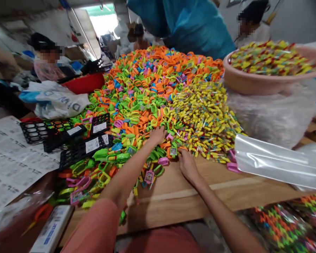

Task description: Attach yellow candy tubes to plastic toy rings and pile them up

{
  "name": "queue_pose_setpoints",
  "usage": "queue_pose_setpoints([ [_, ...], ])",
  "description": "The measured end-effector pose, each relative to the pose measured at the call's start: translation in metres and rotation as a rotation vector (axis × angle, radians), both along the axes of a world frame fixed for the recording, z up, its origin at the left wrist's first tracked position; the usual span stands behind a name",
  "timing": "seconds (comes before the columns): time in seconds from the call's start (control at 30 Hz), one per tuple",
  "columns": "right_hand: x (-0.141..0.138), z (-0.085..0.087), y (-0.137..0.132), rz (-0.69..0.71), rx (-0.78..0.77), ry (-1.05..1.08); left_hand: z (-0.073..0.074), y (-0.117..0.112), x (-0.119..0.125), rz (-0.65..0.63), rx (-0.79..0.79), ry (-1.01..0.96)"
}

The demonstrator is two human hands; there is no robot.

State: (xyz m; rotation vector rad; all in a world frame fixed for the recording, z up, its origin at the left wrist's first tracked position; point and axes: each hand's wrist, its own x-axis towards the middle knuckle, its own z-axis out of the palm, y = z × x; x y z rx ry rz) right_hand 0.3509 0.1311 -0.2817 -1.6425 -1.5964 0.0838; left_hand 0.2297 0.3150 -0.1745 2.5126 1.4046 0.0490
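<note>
A large heap of bright plastic toy watches [139, 105] in orange, green, pink and blue covers the wooden table [168, 196]. My left hand [157, 135] rests with its fingers on the heap's near edge. My right hand [188, 165] lies on the bare wood, its fingertips touching the heap's edge beside a toy watch with an orange band [173, 151]. Neither hand visibly holds anything. To the right, a mound of yellow items in clear wrappers [202, 116] adjoins the heap. Black plastic racks [84, 151] lie at its left edge.
A pink basin of wrapped items [252, 80] stands at the right, above a clear plastic sheet [276, 161]. Printed papers [15, 158] lie at the left. A red basin [84, 82] sits at the back. Several people surround the table, including one in blue [181, 24].
</note>
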Motion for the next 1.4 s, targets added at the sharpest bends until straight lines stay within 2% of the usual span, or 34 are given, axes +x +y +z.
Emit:
queue_pose_setpoints([
  [0.13, 0.003, 0.016, -0.014, 0.016, 0.044, 0.179, 0.013, -0.018, -0.016, -0.069, 0.042, -0.089],
  [0.23, 0.008, 0.022, -0.028, -0.052, 0.046, 0.228, 0.019, -0.042, -0.034, -0.118, 0.090, -0.157],
  [0.4, 0.010, 0.020, -0.042, -0.128, -0.047, 0.243, 0.008, -0.072, -0.044, -0.157, 0.083, -0.197],
  [0.6, 0.006, 0.023, -0.044, -0.071, -0.038, 0.307, -0.007, -0.071, -0.025, -0.113, 0.057, -0.236],
  [0.77, 0.006, 0.038, -0.050, -0.072, -0.027, 0.394, -0.005, -0.078, -0.036, -0.102, 0.019, -0.318],
  [0.87, 0.002, 0.050, -0.049, -0.024, 0.022, 0.501, -0.002, -0.089, -0.048, -0.083, -0.094, -0.500],
  [0.93, -0.003, 0.058, -0.045, 0.040, 0.028, 0.653, 0.000, -0.098, -0.053, -0.075, -0.280, -0.682],
  [1.03, -0.008, 0.065, -0.039, 0.154, -0.063, 0.922, 0.002, -0.115, -0.054, -0.081, -0.597, -0.868],
  [1.13, -0.009, 0.070, -0.039, 0.236, -0.092, 1.082, 0.005, -0.130, -0.051, -0.028, -0.775, -0.977],
  [1.27, -0.010, 0.076, -0.043, 0.268, -0.056, 1.057, 0.004, -0.141, -0.048, 0.058, -0.813, -1.035],
  [1.4, -0.012, 0.078, -0.045, 0.251, -0.043, 0.978, 0.000, -0.149, -0.048, 0.095, -0.747, -1.059],
])
